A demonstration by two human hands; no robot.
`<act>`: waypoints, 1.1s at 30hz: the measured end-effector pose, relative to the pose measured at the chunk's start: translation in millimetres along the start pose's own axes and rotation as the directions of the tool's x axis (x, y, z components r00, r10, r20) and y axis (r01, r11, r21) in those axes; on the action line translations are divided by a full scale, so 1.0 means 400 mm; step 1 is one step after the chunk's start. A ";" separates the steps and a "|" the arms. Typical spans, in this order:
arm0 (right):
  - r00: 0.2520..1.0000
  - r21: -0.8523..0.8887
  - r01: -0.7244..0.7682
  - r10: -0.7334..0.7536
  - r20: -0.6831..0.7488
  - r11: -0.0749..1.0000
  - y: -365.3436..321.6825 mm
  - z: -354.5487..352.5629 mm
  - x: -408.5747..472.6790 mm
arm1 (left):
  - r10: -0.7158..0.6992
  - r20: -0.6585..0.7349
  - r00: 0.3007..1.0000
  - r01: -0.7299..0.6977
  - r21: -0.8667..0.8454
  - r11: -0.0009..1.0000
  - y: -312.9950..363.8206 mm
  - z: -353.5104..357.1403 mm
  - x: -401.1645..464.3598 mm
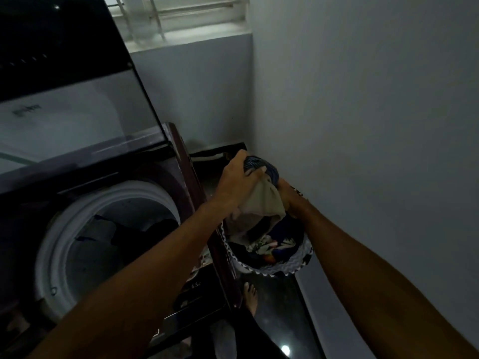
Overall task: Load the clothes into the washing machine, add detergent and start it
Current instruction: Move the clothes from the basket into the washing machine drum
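A top-loading washing machine [85, 193] stands at the left with its glass lid [64, 104] raised. Its white-rimmed drum [108, 242] holds some dark clothes. To its right a patterned laundry basket [298, 263] sits on the floor, full of mixed clothes. Above the basket my left hand [237, 182] grips a bundle of clothes [261, 200], a striped dark piece on top and a beige piece hanging below. My right hand [289, 198] grips the same bundle from the right side, its fingers mostly hidden by the cloth.
A grey wall [363, 125] runs close along the right side. A barred window [181, 16] sits at the top. The dark floor [280, 307] between machine and wall is narrow, and my bare foot [251, 294] stands there.
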State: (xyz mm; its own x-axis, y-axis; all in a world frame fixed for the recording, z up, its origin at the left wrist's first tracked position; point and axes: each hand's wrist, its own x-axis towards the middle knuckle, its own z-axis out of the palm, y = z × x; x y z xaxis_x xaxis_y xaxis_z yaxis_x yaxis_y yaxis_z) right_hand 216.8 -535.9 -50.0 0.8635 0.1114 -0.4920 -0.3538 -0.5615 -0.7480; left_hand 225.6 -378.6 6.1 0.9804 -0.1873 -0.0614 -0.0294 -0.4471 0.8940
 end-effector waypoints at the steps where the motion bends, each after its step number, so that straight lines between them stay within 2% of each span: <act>1: 0.999 -0.011 -0.038 0.038 -0.016 0.999 -0.009 0.011 0.009 | 0.034 0.006 0.999 -0.034 0.008 0.999 -0.008 -0.011 -0.004; 3: 0.995 0.034 -0.086 0.088 -0.055 0.996 -0.020 0.036 0.021 | 0.088 0.026 0.996 -0.090 0.056 0.994 -0.034 -0.035 -0.010; 5: 0.985 0.154 -0.073 0.096 -0.146 0.985 -0.046 0.052 0.017 | 0.062 0.026 0.998 -0.064 0.092 0.994 -0.054 -0.059 -0.018; 9: 0.974 0.297 -0.005 0.072 -0.217 0.955 -0.077 0.070 0.010 | 0.001 -0.012 1.000 0.000 0.015 1.000 -0.070 -0.079 -0.032; 12: 0.973 0.279 -0.005 0.069 -0.218 0.960 -0.068 0.069 0.004 | -0.016 -0.049 0.999 0.016 0.006 1.000 -0.065 -0.073 -0.036; 15: 0.964 0.268 -0.005 0.076 -0.256 0.963 -0.038 0.060 -0.003 | 0.001 -0.022 1.000 0.000 0.010 1.000 -0.054 -0.067 -0.034; 20: 0.893 0.279 -0.156 0.256 -0.371 0.948 0.020 0.031 -0.018 | -0.020 0.062 0.998 0.019 0.024 1.000 -0.063 -0.054 -0.018; 25: 0.872 0.270 -0.231 0.323 -0.368 0.935 0.051 0.028 -0.013 | -0.106 0.114 0.988 0.095 0.101 0.990 -0.051 -0.042 -0.020; 31: 0.844 0.216 -0.127 0.220 -0.489 0.968 0.011 0.021 -0.029 | -0.127 0.211 0.969 0.083 0.204 0.975 -0.080 -0.014 -0.021; 33: 0.838 0.192 -0.075 0.166 -0.520 0.978 0.008 0.012 -0.035 | -0.144 0.193 0.971 0.097 0.232 0.968 -0.077 -0.006 -0.024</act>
State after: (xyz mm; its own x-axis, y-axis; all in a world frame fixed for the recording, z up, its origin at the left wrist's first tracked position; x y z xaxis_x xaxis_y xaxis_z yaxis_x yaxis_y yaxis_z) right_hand 201.8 -535.4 -47.5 0.8518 -0.4259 -0.3050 -0.4797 -0.4000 -0.7810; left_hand 217.4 -360.8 -20.0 0.9182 -0.2861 -0.2739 0.0219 -0.6537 0.7564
